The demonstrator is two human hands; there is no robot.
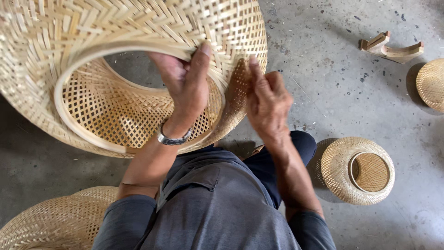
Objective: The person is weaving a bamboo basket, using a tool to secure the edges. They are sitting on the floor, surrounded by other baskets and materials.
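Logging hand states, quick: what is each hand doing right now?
Left hand: closed on the rim of the large woven basket.
Right hand: fingers curled, fingertips on the basket's weave; grip cannot be told.

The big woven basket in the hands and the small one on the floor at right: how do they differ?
The big basket is far larger and partly out of frame; the small basket shows whole. The big one is held at its rim by the left hand, with the right hand on its weave; the small one sits untouched on the concrete floor. Both are pale woven bamboo with round hooped openings.
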